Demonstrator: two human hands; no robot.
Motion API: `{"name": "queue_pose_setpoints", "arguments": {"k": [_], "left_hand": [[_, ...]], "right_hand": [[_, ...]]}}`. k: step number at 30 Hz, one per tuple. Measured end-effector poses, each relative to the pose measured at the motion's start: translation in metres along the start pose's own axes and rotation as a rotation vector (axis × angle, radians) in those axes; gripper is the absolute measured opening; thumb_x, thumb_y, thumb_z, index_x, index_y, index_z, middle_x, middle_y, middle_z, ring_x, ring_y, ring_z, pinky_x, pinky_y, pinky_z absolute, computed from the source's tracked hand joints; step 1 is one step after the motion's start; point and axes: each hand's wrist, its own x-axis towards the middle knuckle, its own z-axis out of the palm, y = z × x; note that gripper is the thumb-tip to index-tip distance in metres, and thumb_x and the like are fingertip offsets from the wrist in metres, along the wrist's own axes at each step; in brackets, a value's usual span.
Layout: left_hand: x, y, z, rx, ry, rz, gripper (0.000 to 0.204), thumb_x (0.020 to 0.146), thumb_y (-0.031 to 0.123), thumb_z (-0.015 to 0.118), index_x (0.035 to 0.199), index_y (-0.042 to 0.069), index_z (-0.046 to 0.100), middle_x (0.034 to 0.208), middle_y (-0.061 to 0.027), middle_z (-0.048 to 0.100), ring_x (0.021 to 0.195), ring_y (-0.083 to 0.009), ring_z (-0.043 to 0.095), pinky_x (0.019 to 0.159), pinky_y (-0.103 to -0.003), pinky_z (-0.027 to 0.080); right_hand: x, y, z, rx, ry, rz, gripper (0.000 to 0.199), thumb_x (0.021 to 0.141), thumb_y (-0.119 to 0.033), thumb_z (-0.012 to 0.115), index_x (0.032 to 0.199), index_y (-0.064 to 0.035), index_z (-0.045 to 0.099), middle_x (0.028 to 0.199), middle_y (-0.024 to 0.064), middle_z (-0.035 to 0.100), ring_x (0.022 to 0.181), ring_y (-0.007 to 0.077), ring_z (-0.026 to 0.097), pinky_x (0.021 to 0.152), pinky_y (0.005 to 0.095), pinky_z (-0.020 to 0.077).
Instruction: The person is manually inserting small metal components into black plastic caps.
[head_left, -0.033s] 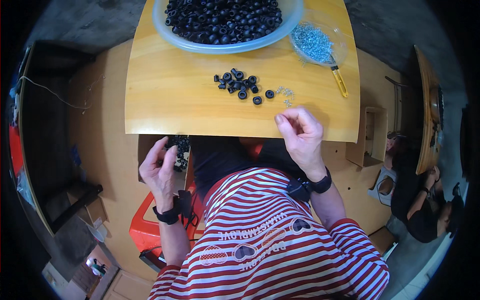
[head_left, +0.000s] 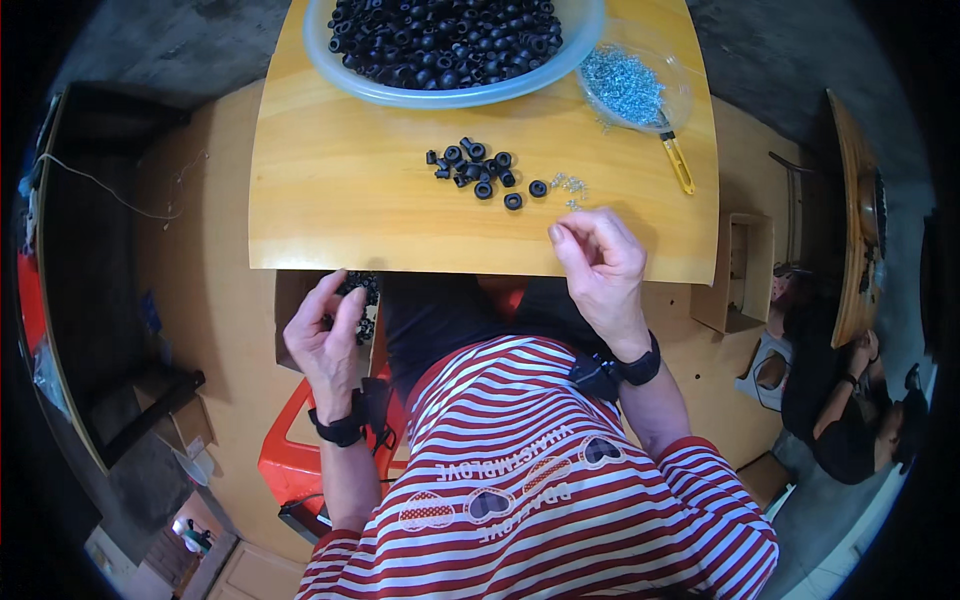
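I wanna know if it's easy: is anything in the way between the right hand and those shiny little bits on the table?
Nothing visible is in the way: only bare tabletop shows between the right hand and the small silvery bits. The nearest black ring lies to their left.

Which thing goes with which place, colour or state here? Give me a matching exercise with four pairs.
1. Left hand
2. Right hand
3. Utility knife
4. Large bowl

A. Yellow and black
B. Nearest the loose small metal pieces
C. Heaped with black parts
D. Overlapping the open box in this view

Pairs: 1-D, 2-B, 3-A, 4-C
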Motion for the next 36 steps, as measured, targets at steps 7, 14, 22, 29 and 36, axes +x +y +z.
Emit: {"name": "queue_pose_setpoints", "arguments": {"k": [7,14,22,29,36], "left_hand": [[0.012,0.028,0.07,0.158,-0.31,0.391,0.025,0.079,0.002,0.074,0.104,-0.001,0.069,0.07,-0.0057,0.06,0.064,-0.0112,0.056,0.061,-0.024,0.044],[0.015,0.032,0.097,0.174,-0.356,0.503,0.02,0.077,0.008,0.076,0.095,0.002,0.068,0.063,-0.0087,0.054,0.059,-0.0226,0.053,0.057,-0.034,0.043],[0.014,0.032,0.094,0.143,-0.38,0.43,0.024,0.08,0.004,0.073,0.103,0.001,0.069,0.075,-0.0081,0.063,0.069,-0.0158,0.061,0.065,-0.026,0.048],[0.012,0.038,0.095,-0.116,-0.394,0.41,0.027,0.08,0.002,0.072,0.106,0.0,0.068,0.087,-0.0105,0.067,0.077,-0.0191,0.065,0.071,-0.029,0.052],[0.012,0.039,0.091,-0.23,-0.504,0.376,0.027,0.08,0.0,0.072,0.108,0.0,0.069,0.09,-0.0094,0.067,0.083,-0.018,0.064,0.074,-0.028,0.051]], "right_hand": [[0.017,0.004,0.022,-0.3,0.084,-0.317,0.02,0.074,-0.006,0.075,0.092,-0.0074,0.069,0.077,0.0066,0.056,0.066,0.0232,0.059,0.057,0.0356,0.047],[0.027,0.006,0.033,-0.413,0.052,-0.39,0.024,0.071,-0.012,0.079,0.092,-0.0066,0.069,0.076,0.0062,0.056,0.067,0.0235,0.059,0.057,0.0357,0.0464],[0.018,0.001,0.03,-0.146,-0.018,-0.261,0.021,0.077,-0.006,0.074,0.095,-0.0036,0.065,0.08,0.0068,0.061,0.071,0.0205,0.062,0.061,0.0319,0.0488],[-0.007,-0.008,0.018,0.535,-0.216,0.058,0.02,0.086,-0.001,0.068,0.106,-0.0007,0.064,0.092,0.0042,0.066,0.084,0.0116,0.065,0.072,0.0261,0.0528],[-0.005,-0.006,0.015,0.531,-0.299,-0.079,0.023,0.085,0.003,0.067,0.108,-0.0019,0.066,0.095,0.0069,0.065,0.083,0.0133,0.064,0.072,0.025,0.0528]]}}
